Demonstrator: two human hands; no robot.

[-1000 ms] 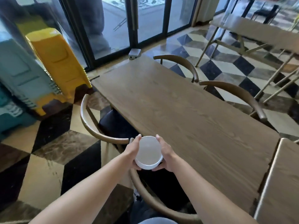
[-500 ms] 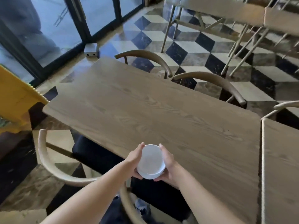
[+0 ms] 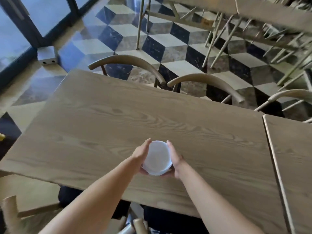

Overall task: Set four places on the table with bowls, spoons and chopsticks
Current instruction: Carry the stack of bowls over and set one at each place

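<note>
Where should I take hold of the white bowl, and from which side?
Grip the white bowl by its outer wall just under the rim, coming in from left and right at once. It is round, with no handle, mouth up over the table, so opposite sides likely give the steadiest hold, as the left hand and right hand cup it.

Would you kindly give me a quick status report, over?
Left grip and right grip holding white bowl by its sides. Bowl above wooden table, near edge; contact unclear. Nothing seen in the way.
</note>
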